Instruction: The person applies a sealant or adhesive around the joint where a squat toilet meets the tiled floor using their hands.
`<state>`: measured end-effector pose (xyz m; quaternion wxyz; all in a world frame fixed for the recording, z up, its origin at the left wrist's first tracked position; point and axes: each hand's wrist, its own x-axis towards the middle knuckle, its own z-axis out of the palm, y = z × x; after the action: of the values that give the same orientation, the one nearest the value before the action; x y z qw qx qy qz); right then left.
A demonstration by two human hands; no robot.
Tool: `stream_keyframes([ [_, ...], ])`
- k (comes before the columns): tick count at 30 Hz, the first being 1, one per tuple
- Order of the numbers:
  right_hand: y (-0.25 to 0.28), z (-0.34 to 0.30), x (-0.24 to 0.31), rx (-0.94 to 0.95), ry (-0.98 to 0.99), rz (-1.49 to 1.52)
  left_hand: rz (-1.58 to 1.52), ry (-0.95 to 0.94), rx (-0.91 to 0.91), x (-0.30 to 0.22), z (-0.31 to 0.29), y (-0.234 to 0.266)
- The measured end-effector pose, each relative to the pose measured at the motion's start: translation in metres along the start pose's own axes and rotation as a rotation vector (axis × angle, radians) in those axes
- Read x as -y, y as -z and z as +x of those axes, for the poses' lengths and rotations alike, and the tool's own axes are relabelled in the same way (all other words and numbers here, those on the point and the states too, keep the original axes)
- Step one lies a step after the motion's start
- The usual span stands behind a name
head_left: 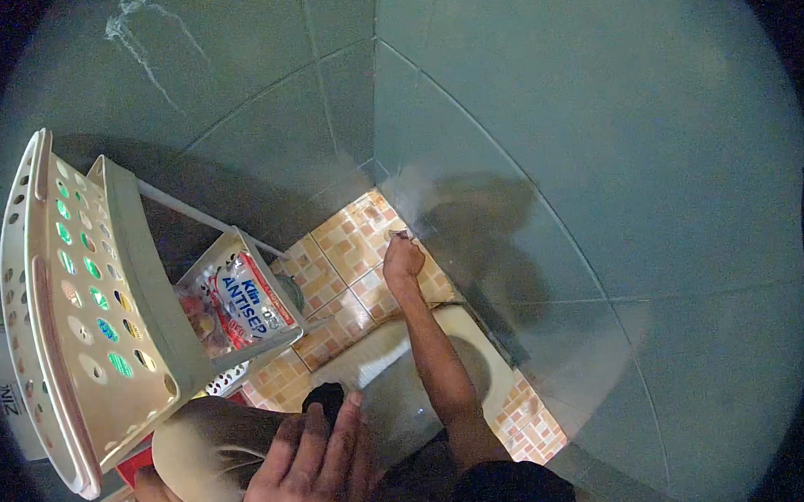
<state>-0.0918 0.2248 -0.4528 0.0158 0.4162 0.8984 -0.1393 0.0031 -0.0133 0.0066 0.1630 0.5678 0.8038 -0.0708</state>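
Note:
My right hand (403,262) reaches forward over the orange-and-cream tiled floor (341,241), close to the corner of the walls. Its fingers are closed, and a small thing at the fingertips is too tiny to make out. Below that forearm lies a pale squat toilet (480,347), partly hidden by the arm. Nearer to me, my left hand (308,460) has its fingers stretched out. Just beyond those fingertips shows a small black thing (323,399) whose kind is unclear. Beige cloth (208,447) over a bent knee sits left of this hand.
A cream plastic shelf rack (163,291) with a holed basket side stands close on the left. On its lower tier lies a red, white and blue packet (245,300). Grey-green tiled walls (599,195) meet at the far corner and run along the right.

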Motion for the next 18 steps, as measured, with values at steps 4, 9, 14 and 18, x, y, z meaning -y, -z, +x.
stream_keyframes([
  [4, -0.018, 0.004, -0.007, -0.063, -0.011, -0.001, -0.068, 0.052, -0.001, -0.002, 0.000, -0.004],
  [9, -0.029, 0.017, -0.021, -0.082, 0.009, 0.071, -0.077, 0.027, -0.002, -0.001, 0.002, -0.003],
  [14, -0.002, -0.007, -0.007, 0.004, 0.099, 0.017, -0.031, 0.028, -0.008, 0.002, -0.003, -0.004],
  [18, -0.019, 0.005, -0.016, -0.072, 0.036, 0.042, -0.070, 0.036, -0.047, -0.001, 0.000, 0.000],
])
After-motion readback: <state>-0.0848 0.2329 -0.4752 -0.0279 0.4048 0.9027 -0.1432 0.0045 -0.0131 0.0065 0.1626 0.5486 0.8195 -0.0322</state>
